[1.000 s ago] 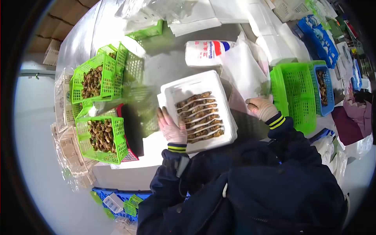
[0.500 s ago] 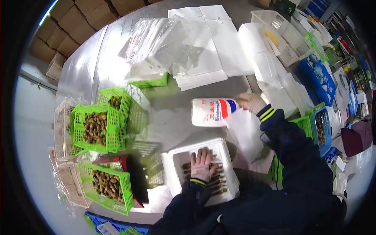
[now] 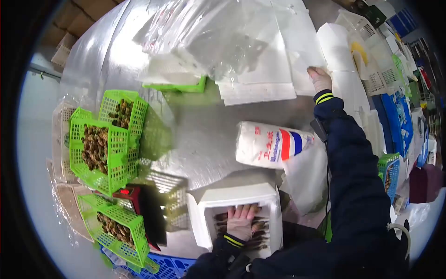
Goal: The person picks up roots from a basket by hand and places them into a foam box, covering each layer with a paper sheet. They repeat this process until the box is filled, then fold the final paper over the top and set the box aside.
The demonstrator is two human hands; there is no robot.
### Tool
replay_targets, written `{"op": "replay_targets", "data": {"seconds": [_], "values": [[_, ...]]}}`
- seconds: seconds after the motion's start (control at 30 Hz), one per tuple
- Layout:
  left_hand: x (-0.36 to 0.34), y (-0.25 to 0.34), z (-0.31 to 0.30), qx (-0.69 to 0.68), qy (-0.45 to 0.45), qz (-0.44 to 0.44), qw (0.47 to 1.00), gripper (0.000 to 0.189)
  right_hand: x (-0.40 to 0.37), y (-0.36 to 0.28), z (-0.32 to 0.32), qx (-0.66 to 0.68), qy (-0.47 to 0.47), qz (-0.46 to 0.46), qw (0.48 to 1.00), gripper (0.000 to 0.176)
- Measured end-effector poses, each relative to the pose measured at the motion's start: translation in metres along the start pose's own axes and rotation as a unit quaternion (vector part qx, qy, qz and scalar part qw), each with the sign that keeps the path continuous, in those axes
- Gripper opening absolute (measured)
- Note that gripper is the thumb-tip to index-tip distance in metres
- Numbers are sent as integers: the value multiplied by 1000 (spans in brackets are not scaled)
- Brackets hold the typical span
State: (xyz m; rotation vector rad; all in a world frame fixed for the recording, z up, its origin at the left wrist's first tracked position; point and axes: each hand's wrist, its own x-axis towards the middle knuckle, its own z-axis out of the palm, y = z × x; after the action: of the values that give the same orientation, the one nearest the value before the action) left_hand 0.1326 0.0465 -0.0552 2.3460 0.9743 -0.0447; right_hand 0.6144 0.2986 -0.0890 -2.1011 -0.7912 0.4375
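Observation:
My left hand [image 3: 240, 226] lies palm down inside a white foam box [image 3: 274, 218], fingers spread over rows of brown mushroom-like pieces [image 3: 260, 235] with pale stems. Part of those rows is hidden under the hand. Farther out, my right hand [image 3: 319, 80] has its fingers curled together at the edge of a white sheet [image 3: 299, 69], beside the stacked white sheets [image 3: 255, 88]. Between my two hands lies a plastic-wrapped pack of tissue paper [image 3: 260, 145] with red and blue print, its loose clear wrapping trailing toward me.
Green baskets [image 3: 118, 160] of brown pieces stand at left, near a scale with a red display [image 3: 124, 191]. Clear plastic bags [image 3: 195, 32] cover the far stack. White rolled material [image 3: 337, 51], a white crate [image 3: 371, 60] and a blue tray [image 3: 397, 116] are at right.
My right hand has left the end of the tissue pack and moved farther out to the white sheets. My left hand stays in the foam box. The camera view has shifted.

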Motion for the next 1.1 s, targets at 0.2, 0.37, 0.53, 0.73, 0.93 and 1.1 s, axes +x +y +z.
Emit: {"op": "replay_targets", "data": {"seconds": [0.2,0.37,0.53,0.73,0.93,1.1], "values": [[-18,10,-68,-563,118,-185,797,72,-203,-155,-26,-4,-263,-191,946,29],[-22,-15,-124,-760,50,-101,640,82,-368,-150,-13,-60,-433,-384,813,19],[-78,-32,-85,-717,31,-273,640,45,-457,-141,-65,-28,-414,-225,882,32],[-119,-8,-66,-798,78,-320,504,27,-515,-83,-128,246,-362,182,881,67],[-145,-18,-30,-630,64,-335,697,20,-518,-69,-104,287,-348,34,892,72],[-169,-21,-20,-699,120,-172,684,62,-545,-50,-122,240,-328,210,889,82]]}}
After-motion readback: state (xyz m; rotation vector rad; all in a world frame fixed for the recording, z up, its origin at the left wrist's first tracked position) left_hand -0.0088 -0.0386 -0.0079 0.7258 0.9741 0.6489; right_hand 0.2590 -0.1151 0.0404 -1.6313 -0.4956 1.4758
